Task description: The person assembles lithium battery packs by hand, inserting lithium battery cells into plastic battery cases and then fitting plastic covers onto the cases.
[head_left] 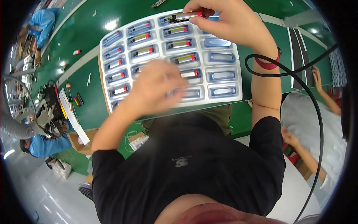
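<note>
Above the far side of the white tray [238, 84] on the green bench [126, 11], your right hand [218, 22] pinches a red-ended piece [184, 16] between thumb and fingers. Your left hand [158, 84] blurs over the tray's near middle, spread or closed cannot be told; similar pieces [180, 44] lie in blue compartments [222, 75].

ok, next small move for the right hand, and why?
Probably lower the red-ended device into a vacant right-column compartment of the white tray: the right hand pinches it over the tray's far side, and that compartment shows no device, while many others do.
</note>
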Tool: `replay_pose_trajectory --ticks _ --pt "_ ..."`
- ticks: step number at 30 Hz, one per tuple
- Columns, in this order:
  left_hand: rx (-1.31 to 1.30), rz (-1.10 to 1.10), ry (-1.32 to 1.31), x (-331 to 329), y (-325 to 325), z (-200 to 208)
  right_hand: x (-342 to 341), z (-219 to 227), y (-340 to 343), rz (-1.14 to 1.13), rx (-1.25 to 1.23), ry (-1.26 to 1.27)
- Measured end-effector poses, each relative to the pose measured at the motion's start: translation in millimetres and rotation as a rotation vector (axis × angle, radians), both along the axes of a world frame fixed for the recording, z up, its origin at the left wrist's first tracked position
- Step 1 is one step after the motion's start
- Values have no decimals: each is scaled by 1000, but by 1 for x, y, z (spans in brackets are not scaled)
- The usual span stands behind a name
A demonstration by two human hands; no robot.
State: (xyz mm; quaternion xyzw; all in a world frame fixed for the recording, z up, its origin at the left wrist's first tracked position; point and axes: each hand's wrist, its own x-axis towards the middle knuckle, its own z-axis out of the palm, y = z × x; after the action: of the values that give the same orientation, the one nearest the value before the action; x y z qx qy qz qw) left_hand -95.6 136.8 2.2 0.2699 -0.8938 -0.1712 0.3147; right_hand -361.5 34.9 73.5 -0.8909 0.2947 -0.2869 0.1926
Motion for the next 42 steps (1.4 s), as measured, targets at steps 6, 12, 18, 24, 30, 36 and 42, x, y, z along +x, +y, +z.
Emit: replay_pose_trajectory --ticks 6,12,18,24,30,36,42 --pt "-116 -169 -428 -10 32 -36 5 -30 -10 52 -22 -204" --pt "101 -168 -250 -9 24 -29 -4 -17 -3 -11 -49 -181" --pt "1281 339 560 6 -42 -3 8 -5 3 14 15 -245" --pt "1586 -7 1059 18 -72 2 31 -15 13 95 -156 -116" --pt "1426 -102 1089 5 -63 -5 41 -27 14 56 -229 -111" --pt "1399 -180 1139 4 -62 -4 45 -28 15 32 -290 -46" --pt "1269 -14 1011 1 -57 -8 50 -29 12 -64 -69 -112"
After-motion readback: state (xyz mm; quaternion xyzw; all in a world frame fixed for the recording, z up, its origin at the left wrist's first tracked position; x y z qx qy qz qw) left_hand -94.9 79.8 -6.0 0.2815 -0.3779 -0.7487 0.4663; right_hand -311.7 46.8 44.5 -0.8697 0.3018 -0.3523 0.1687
